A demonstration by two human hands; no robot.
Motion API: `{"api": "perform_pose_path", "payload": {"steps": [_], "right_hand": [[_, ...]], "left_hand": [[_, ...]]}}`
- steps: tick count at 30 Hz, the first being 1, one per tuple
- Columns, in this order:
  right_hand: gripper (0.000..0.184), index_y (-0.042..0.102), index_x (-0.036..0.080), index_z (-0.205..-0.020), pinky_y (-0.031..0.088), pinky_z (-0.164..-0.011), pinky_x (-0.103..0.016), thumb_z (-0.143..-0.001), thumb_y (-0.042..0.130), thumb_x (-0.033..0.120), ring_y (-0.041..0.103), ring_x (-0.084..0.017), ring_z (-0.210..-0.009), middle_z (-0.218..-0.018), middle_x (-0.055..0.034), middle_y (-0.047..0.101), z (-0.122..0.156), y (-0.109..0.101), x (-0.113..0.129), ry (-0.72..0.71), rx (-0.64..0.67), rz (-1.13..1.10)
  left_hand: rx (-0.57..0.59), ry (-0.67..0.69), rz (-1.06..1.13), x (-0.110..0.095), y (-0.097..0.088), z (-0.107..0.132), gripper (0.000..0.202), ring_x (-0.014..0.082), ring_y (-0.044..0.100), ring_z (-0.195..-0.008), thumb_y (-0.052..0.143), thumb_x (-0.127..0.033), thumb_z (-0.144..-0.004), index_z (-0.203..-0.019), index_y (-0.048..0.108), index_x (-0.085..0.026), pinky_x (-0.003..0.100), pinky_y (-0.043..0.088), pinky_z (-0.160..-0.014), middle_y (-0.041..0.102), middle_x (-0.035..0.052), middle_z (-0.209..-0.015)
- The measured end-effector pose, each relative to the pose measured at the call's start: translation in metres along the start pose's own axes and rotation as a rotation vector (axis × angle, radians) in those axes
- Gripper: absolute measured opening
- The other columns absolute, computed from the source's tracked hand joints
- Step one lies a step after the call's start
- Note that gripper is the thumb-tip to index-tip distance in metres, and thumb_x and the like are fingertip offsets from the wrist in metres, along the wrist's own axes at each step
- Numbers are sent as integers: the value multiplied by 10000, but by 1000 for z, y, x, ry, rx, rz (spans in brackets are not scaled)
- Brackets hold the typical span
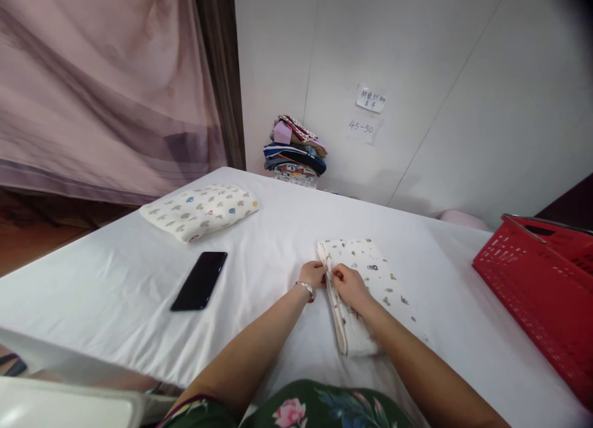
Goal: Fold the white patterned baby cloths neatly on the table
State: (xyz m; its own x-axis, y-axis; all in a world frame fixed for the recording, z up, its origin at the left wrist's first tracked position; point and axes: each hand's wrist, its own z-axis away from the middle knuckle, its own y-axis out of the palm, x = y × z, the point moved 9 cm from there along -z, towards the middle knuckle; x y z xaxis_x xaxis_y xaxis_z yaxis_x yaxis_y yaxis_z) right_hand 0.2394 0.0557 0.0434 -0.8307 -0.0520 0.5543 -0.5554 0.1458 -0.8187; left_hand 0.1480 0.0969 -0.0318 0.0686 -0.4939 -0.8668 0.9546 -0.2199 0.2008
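A folded white cloth (384,273) with small printed motifs lies on the white-covered table, its layered edge facing left. My left hand (314,275), with a bracelet at the wrist, pinches that layered edge from the left side. Just across from it, my right hand (349,286) has its fingers closed on the same edge from above, the forearm passing over the cloth. The fingertips of both hands are nearly touching, and part of the cloth is hidden under my right hand and arm.
A black phone (200,281) lies left of my hands. Behind it rests a white patterned pillow-like bundle (204,210). A red plastic basket (532,292) stands at the right. Folded fabrics (296,150) are stacked by the wall, near a pink curtain (102,76).
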Motion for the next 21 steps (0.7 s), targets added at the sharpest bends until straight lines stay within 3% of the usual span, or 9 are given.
{"api": "perform_pose_path", "payload": {"steps": [4, 9, 13, 15, 18, 21], "right_hand": [[136, 579, 198, -812, 375, -584, -238, -768, 461, 251, 517, -136, -589, -624, 20, 569, 3, 2, 3, -33, 7, -31], [190, 599, 184, -911, 397, -670, -258, -794, 464, 250, 532, -146, -685, -736, -11, 592, 8, 0, 10, -69, 28, 7], [227, 592, 192, -972, 410, -720, -273, -800, 444, 208, 530, -158, -777, -845, -37, 577, 20, 2, 23, -152, 87, 130], [287, 569, 194, -1064, 406, -808, -297, -812, 433, 213, 522, -180, -923, -1005, -69, 569, 30, 4, 29, -221, 96, 162], [463, 434, 179, -1277, 271, -1010, -380, -829, 444, 291, 322, -239, -1243, -1347, -105, 389, 44, 13, 31, -279, 134, 224], [621, 232, 193, -1403, 119, -1075, -435, -856, 402, 434, 95, -243, -1349, -1480, -72, 150, 51, 28, 24, -243, 237, 285]], "left_hand": [[30, -14, -56, -4, 1, -5, 86, 102, 530, -464, 564, -221, -752, -775, 565, -138, 251, 498, -531, 506, -38, -509], [8, 7, -179, -8, -3, -20, 364, 142, 562, -504, 607, -433, -721, -926, 525, -144, 285, 496, -512, 553, -10, -590], [-38, 64, -315, -10, -6, -27, 385, 158, 580, -539, 641, -426, -688, -929, 532, -147, 269, 475, -504, 598, 24, -652], [-53, 97, -378, -11, -7, -28, 350, 164, 593, -548, 612, -414, -712, -934, 539, -154, 261, 462, -497, 622, 42, -701], [-71, 137, -466, -18, -8, -26, 303, 170, 606, -575, 588, -396, -726, -908, 556, -155, 246, 444, -497, 645, 65, -756], [-66, 137, -546, -26, -10, -26, 288, 188, 605, -580, 592, -409, -713, -840, 578, -151, 253, 427, -497, 648, 81, -716]]}}
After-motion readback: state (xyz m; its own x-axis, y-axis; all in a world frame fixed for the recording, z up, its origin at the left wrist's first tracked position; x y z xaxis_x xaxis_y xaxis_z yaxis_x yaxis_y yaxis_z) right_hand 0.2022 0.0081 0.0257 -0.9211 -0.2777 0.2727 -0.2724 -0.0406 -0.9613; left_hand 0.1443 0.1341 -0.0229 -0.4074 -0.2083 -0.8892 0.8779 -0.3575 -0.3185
